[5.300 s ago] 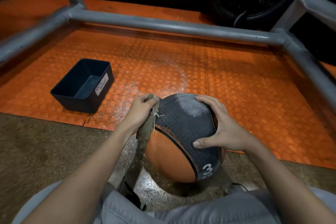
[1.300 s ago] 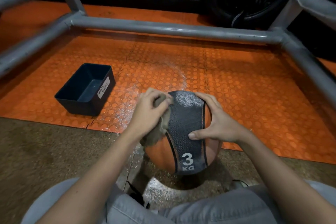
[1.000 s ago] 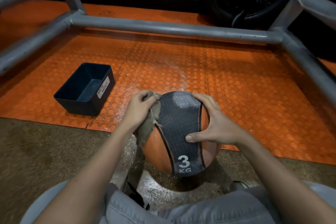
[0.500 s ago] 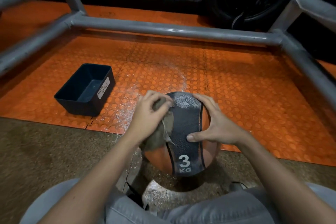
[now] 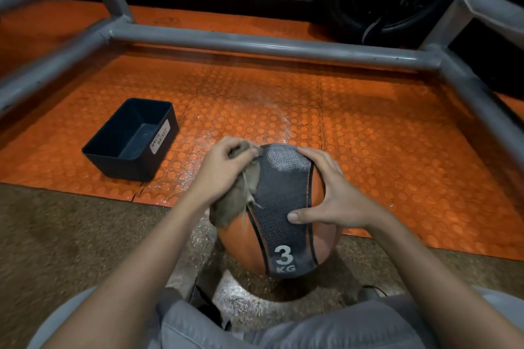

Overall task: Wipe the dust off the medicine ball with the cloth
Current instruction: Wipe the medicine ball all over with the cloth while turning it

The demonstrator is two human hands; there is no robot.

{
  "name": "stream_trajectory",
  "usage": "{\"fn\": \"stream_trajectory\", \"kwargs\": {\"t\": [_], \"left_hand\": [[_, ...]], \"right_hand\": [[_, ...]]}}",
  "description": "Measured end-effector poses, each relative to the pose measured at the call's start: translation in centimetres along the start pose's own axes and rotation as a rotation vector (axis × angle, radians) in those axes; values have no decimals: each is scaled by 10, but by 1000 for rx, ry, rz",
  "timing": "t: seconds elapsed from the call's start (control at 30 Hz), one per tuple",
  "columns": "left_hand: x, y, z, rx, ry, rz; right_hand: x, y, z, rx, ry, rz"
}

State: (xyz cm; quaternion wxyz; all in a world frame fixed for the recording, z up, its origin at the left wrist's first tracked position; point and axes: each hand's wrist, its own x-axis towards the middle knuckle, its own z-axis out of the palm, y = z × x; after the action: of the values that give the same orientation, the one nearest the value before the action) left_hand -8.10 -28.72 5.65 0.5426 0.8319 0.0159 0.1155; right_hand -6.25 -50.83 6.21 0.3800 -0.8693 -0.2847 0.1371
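Medicine ball (image 5: 283, 207) sits low in front of me, seemingly resting on the floor right at the seam where the orange studded mat (image 5: 382, 150) meets the brown floor (image 5: 71, 235), just ahead of the knees. Left hand (image 5: 224, 173) has its fingers curled round a bunched brownish cloth (image 5: 235, 201) and presses it on the ball's upper left, at the edge of the dark band, with frayed threads hanging off. Right hand (image 5: 334, 195) is spread over the upper right side, thumb laid across the band. My read is that it braces the ball so it won't roll under the rubbing. A ball has no real long axis, so I go by the band. It runs from the far top down toward me, drifting a bit right, with the "3 KG" mark (image 5: 284, 259) at the near bottom and upright to my view. A pale dusty patch (image 5: 286, 163) shows at the top of the band between the two hands, so I judge the wipe is not finished and that spot comes next. White dust speckles the mat near the ball. A dark bin labelled waste basket (image 5: 122, 170) sits apart on the left, probably for debris. A grey tube frame (image 5: 255, 45) borders the mat.
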Motion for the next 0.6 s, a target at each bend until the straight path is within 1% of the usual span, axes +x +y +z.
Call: {"fn": "stream_trajectory", "kwargs": {"t": [0.07,0.1,0.13,0.23,0.27,0.3,0.33,0.47,0.5,0.53,0.6], "left_hand": [[8,-9,-6,-83,23,-144],[7,-9,-6,-82,28,-157],[3,-7,-4,-66,21,-132],[-12,13,4,47,-60,108],[-14,17,4,85,-84,155],[-9,14,4,82,-94,149],[-4,9,1,42,-87,94],[12,-16,-11,-152,-43,-281],[13,-19,-12,-181,-33,-332],[12,-20,-12,-179,-28,-335],[5,-13,-8,-138,-41,-224]], "right_hand": [[0,-1,2,-9,6,-13],[0,-1,3,-15,9,-16],[0,0,3,-19,11,-21],[-2,1,0,-19,-8,-30],[-3,1,-2,-15,-25,-26],[-3,0,-3,-10,-40,-20],[-4,0,-3,-9,-52,-16],[-4,-4,4,-44,-26,-61],[-4,-5,5,-49,-25,-71],[-4,-4,5,-49,-29,-71],[-4,-2,2,-41,-44,-66]]}}
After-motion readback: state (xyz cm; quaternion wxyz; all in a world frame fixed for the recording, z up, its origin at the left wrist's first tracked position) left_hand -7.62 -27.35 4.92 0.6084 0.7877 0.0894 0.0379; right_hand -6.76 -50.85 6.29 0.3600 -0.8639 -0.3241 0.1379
